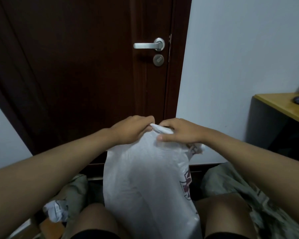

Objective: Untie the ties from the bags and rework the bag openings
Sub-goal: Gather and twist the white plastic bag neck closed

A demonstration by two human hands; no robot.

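Note:
A tall white plastic bag (145, 180) stands between my knees, with red print on its right side. Its top is gathered into a twisted white knot (160, 129). My left hand (131, 129) grips the left end of that knot with curled fingers. From the right, my right hand (179, 131) holds the gathered plastic, thumb pressed on the near side of the bag's neck. A loose flap of the bag sticks out under my right wrist.
A dark brown door (86, 66) with a silver lever handle (148, 45) stands straight ahead. A wooden-topped desk (281, 106) is at the right. Grey-green bags (235, 185) lie on both sides of my legs, and a crumpled white bag (56, 210) at lower left.

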